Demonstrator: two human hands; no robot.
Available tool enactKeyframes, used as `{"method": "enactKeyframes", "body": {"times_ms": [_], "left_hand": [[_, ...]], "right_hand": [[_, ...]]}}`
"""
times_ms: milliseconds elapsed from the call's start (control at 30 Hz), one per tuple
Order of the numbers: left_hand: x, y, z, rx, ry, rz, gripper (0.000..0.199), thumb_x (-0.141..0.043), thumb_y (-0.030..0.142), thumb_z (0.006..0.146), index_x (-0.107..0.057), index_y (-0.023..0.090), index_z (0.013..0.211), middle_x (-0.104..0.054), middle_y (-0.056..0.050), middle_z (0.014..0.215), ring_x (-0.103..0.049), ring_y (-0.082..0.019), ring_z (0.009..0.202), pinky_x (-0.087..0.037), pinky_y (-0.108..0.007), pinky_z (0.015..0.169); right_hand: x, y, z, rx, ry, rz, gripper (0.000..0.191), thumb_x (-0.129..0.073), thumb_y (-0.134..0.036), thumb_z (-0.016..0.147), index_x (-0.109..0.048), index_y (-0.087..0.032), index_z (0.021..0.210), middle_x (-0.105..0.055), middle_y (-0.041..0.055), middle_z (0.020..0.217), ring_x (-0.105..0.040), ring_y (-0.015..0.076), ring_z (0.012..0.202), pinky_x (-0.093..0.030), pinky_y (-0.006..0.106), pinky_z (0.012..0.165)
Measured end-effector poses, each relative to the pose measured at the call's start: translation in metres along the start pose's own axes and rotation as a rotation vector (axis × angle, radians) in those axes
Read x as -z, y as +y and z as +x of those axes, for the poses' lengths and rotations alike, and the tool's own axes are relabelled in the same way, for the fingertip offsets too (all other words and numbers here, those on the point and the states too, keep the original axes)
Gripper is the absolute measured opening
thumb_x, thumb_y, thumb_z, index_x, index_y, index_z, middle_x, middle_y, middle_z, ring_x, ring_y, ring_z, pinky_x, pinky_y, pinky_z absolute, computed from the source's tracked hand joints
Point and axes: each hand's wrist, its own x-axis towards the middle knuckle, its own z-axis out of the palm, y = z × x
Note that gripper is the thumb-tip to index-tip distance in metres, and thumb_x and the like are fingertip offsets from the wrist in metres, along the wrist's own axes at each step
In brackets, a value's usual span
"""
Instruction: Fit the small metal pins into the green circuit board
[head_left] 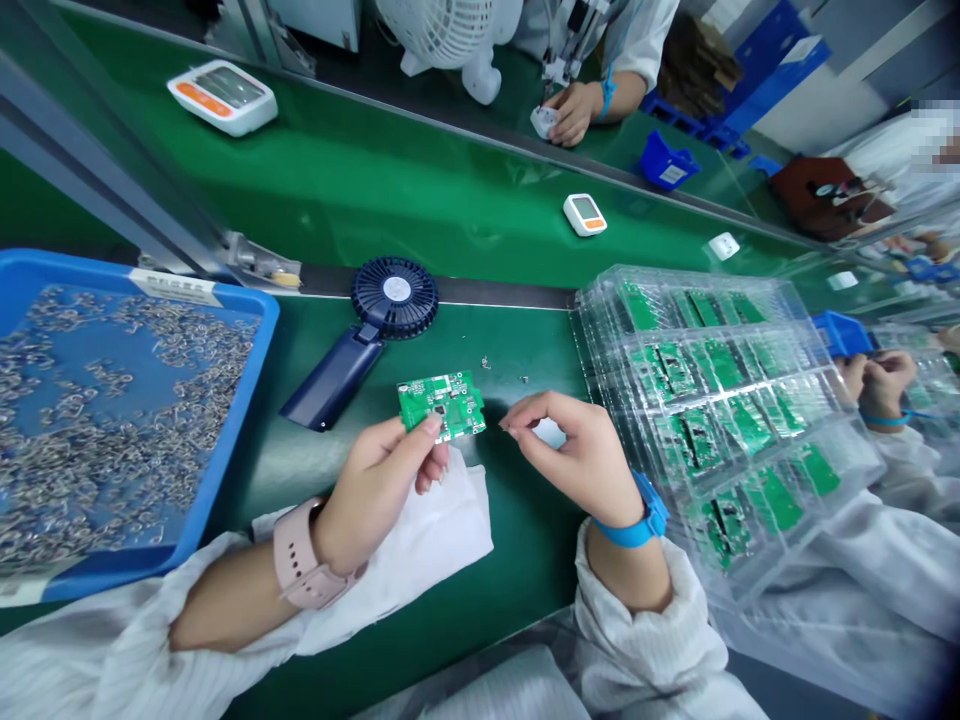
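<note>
Between thumb and fingers, my left hand (386,475) grips a green circuit board (454,400) and holds it above the bench. Just right of the board, my right hand (570,445) has its thumb and index finger pinched together. A tiny metal piece seems to sit at those fingertips, too small to name. Under my left hand a white cloth (457,520) lies on the green bench. Two small metal bits (485,363) rest on the surface behind the board.
A blue tray (259,340) of small metal parts stands at left. A dark blue handheld fan (337,375) lies behind my left hand. Stacked clear trays (600,320) with circuit boards stand at right. Across the green conveyor (450,215), a co-worker's hand (574,115) holds a white piece.
</note>
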Motion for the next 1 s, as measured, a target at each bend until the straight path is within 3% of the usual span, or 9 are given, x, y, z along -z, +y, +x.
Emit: {"method": "enactKeyframes", "body": {"times_ms": [133, 333, 700, 1000], "left_hand": [[-0.002, 0.000, -0.001, -0.027, -0.018, 0.081, 0.037, -0.061, 0.045, 0.083, -0.060, 0.014, 0.062, -0.060, -0.001, 0.057, -0.053, -0.009, 0.051, -0.041, -0.020, 0.047], [-0.006, 0.006, -0.002, -0.035, -0.026, 0.123, 0.036, -0.060, 0.043, 0.082, -0.059, 0.015, 0.060, -0.059, 0.000, 0.056, -0.052, -0.009, 0.050, -0.042, -0.019, 0.047], [-0.007, 0.008, -0.003, -0.030, -0.018, 0.120, 0.034, -0.061, 0.042, 0.082, -0.060, 0.015, 0.062, -0.060, 0.000, 0.056, -0.053, -0.008, 0.050, -0.042, -0.018, 0.046], [-0.006, 0.004, -0.002, -0.040, -0.033, 0.137, 0.035, -0.059, 0.042, 0.084, -0.061, 0.015, 0.062, -0.061, 0.000, 0.058, -0.054, -0.008, 0.052, -0.043, -0.018, 0.047]], "right_hand": [[-0.007, -0.003, 0.002, 0.132, 0.096, -0.007, 0.014, -0.059, -0.008, 0.084, -0.062, -0.021, 0.086, -0.070, 0.0000, 0.087, -0.066, 0.0138, 0.085, -0.053, 0.029, 0.079], [-0.016, -0.003, 0.004, 0.288, 0.109, -0.105, 0.016, -0.058, -0.006, 0.085, -0.064, -0.020, 0.087, -0.069, 0.0035, 0.087, -0.064, 0.0146, 0.084, -0.053, 0.031, 0.077], [-0.023, -0.003, 0.003, 0.270, 0.191, -0.148, 0.016, -0.059, -0.004, 0.081, -0.061, -0.020, 0.081, -0.070, 0.0017, 0.084, -0.065, 0.0140, 0.080, -0.054, 0.030, 0.075], [-0.024, -0.004, 0.002, 0.298, 0.162, -0.198, 0.017, -0.056, -0.003, 0.081, -0.060, -0.020, 0.080, -0.069, 0.0016, 0.082, -0.064, 0.0140, 0.079, -0.053, 0.030, 0.075]]}}
